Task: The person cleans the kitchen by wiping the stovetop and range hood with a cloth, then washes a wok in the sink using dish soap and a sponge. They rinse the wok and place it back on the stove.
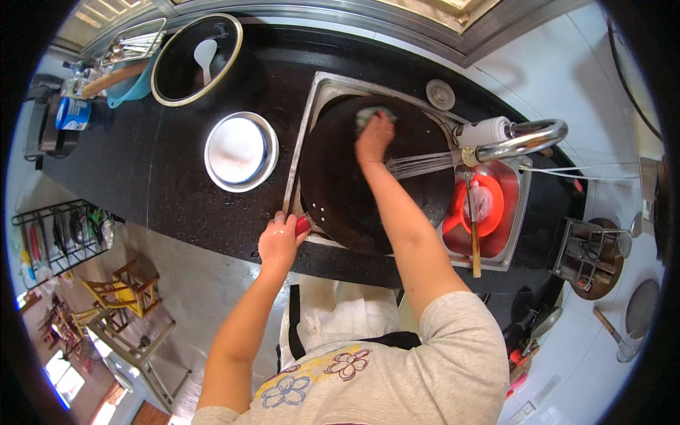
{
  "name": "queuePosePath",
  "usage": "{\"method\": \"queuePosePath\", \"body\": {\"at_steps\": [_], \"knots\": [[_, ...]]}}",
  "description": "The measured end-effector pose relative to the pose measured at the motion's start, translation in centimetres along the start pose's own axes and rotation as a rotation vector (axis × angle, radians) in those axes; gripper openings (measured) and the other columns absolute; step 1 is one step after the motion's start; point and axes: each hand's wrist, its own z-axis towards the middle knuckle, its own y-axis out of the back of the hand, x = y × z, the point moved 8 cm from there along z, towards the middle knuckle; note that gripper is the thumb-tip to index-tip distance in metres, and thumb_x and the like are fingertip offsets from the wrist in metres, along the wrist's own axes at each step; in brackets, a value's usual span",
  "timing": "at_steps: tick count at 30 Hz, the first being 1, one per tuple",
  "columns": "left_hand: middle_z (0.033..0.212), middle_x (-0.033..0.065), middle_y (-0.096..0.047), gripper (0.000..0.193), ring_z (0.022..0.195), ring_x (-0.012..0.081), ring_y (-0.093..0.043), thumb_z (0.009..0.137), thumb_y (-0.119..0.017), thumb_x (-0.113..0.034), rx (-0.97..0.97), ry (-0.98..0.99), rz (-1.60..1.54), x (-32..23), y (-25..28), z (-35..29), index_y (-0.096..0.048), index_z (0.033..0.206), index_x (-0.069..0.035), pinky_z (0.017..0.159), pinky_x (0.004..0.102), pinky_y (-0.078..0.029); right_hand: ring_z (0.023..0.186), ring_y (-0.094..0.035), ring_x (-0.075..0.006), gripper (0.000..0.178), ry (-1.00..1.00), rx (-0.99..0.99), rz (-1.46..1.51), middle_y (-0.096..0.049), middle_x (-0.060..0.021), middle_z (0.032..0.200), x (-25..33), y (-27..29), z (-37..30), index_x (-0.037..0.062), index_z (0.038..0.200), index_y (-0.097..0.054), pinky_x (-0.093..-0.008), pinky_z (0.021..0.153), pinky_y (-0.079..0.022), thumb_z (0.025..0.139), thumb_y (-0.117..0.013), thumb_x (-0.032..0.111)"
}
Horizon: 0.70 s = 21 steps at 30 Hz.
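A large dark wok (336,166) fills the left part of the steel sink (290,180). My left hand (277,243) is closed around its red handle (303,225) at the sink's near left edge. Against the wok's far inner side, my right hand (375,142) presses a greenish-white scrubbing pad (367,115), slightly blurred. Water (421,165) streams from the curved metal faucet (520,140) into the wok, close to my right wrist.
Right of the wok, an orange-red plastic container (489,225) and a wooden-handled utensil (475,244) occupy the other basin. Stacked white bowls (239,150) stand on the black counter at left. Behind them are a round black lid (177,71) and a white rice paddle (205,55).
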Motion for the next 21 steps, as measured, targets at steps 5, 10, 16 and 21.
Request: {"method": "queuePosePath", "body": {"at_steps": [5,10,16,21], "knots": [[0.098,0.0125,-0.057,0.035,0.082,0.0303,-0.063,0.076,-0.072,-0.037,0.033,0.001,0.028,-0.6,-0.1,0.1,-0.056,0.091,-0.01,0.065,0.0385,-0.054,0.114,-0.042,-0.0427,0.036,0.222,0.316,0.154,-0.043,-0.0246,0.125,8.0,-0.4,-7.9,-0.0037,0.114,-0.044,-0.0488,0.094,-0.037,0.079,-0.048,0.003],[0.096,0.0138,-0.057,0.036,0.081,0.0306,-0.063,0.075,-0.072,-0.038,0.029,-0.008,0.023,-0.4,-0.2,-0.1,-0.056,0.092,-0.01,0.066,0.039,-0.053,0.112,-0.048,-0.0355,0.033,0.378,0.71,0.228,-0.05,-0.0158,0.123,3.3,4.2,-14.1,0.0045,0.115,-0.053,-0.0464,0.096,-0.037,0.083,-0.045,0.007],[0.095,0.0127,-0.057,0.037,0.082,0.0307,-0.062,0.076,-0.071,-0.038,0.014,-0.019,0.059,-0.7,-0.2,-0.1,-0.056,0.094,-0.009,0.067,0.0393,-0.052,0.114,-0.052,-0.0299,0.029,0.495,0.68,-0.122,-0.057,-0.0122,0.12,-5.9,4.7,-8.0,0.0111,0.112,-0.06,-0.0434,0.102,-0.036,0.087,-0.045,0.015],[0.095,0.0129,-0.057,0.039,0.084,0.0301,-0.062,0.078,-0.069,-0.04,-0.003,-0.015,0.127,-1.1,0.1,-0.3,-0.055,0.092,-0.006,0.067,0.0386,-0.052,0.108,-0.052,-0.0279,0.024,0.634,0.42,-0.473,-0.061,-0.0124,0.107,-9.4,7.1,-4.4,0.0059,0.1,-0.064,-0.0406,0.097,-0.037,0.082,-0.053,0.017]]}}
